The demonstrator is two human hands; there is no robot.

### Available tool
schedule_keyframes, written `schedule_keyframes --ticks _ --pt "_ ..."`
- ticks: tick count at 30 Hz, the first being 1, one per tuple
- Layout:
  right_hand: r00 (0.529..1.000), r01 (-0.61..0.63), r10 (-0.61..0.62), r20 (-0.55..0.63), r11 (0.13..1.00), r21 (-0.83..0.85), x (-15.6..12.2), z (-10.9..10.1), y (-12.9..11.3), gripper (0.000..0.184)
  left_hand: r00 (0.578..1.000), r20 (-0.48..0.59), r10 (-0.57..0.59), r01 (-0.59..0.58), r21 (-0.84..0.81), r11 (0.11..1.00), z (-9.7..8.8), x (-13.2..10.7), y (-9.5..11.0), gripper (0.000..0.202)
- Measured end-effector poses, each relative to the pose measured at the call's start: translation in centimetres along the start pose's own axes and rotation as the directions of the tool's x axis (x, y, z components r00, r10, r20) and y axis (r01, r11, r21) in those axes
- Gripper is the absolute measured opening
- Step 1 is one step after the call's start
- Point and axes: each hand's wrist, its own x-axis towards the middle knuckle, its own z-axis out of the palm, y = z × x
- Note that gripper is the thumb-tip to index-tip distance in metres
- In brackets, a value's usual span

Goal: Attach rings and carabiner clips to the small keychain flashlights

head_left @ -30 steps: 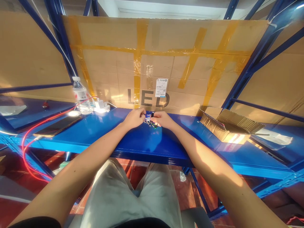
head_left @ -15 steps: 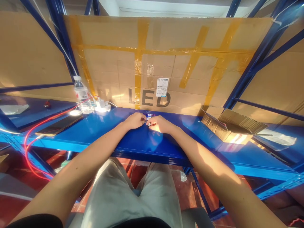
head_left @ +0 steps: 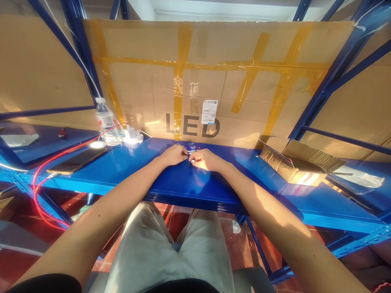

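Both hands meet near the middle of the blue metal table [head_left: 171, 183], toward its back edge. My left hand [head_left: 174, 155] has its fingers curled and pinched together, and what they hold is too small to name. Close beside it, my right hand [head_left: 203, 159] is closed as well, with a tiny pale, shiny spot at its fingertips that I cannot make out. Just behind the fingers lies a little group of thin shiny pieces [head_left: 192, 149], bluish and purple, partly hidden by the hands.
On the left stand a water bottle [head_left: 106, 122], a white plug adapter [head_left: 132, 135] and a phone [head_left: 77, 161] with a red cable [head_left: 38, 175]. An open cardboard box [head_left: 293, 165] sits at right. A large cardboard panel [head_left: 238, 85] closes off the back.
Both hands keep nearly the same place and closed shape. The whole view has shifted very slightly.
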Motion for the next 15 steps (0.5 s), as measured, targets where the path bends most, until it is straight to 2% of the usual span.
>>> schedule_keyframes --ticks 3,7,15 --pt "1.0 -0.014 0.014 -0.005 1.0 -0.008 -0.1 -0.2 -0.3 0.018 0.999 0.043 -0.014 0.02 -0.136 0.99 0.2 0.4 -0.7 0.007" --pt "0.998 -0.059 0.059 0.002 0.998 -0.001 -0.2 -0.5 -0.7 0.018 0.99 0.101 -0.102 0.128 -0.309 0.942 -0.1 0.8 -1.2 0.007" --pt "0.991 -0.132 0.132 -0.005 0.991 0.003 -0.1 -0.8 -0.3 0.019 0.974 0.206 -0.094 0.168 -0.382 0.909 -1.0 0.8 -1.6 0.012"
